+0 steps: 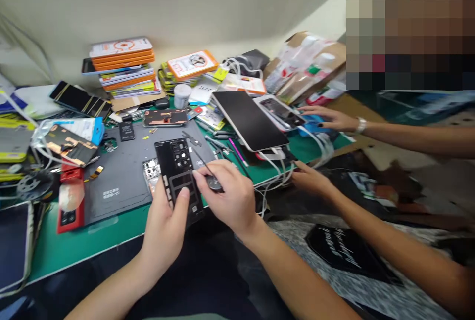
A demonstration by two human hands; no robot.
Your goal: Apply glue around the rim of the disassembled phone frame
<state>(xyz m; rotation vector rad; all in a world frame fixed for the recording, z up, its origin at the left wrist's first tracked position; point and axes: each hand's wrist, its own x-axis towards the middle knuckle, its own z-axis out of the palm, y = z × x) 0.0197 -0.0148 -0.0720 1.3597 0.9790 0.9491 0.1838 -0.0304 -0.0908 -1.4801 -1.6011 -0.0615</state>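
Observation:
A black phone housing [174, 154] with camera openings near its top is tilted up above the front edge of the mat. My left hand [168, 216] is closed on its lower left side, thumb across its face. My right hand [232, 199] is at the housing's right edge, fingers pinched around a thin dark tool [202, 160]; its exact kind is unclear. The right fingertips seem to touch the housing. Partly hidden behind it, an opened phone body with a bare circuit board [151, 171] lies on the grey mat [122, 171].
A phone battery [126, 131] and a phone back panel [166, 117] lie on the mat. A red phone part [70, 201] is at left. Stacked boxes [124, 68] stand behind. Right of several tools are a large tablet [250, 119], white cables [272, 171] and a co-worker's hands [330, 118].

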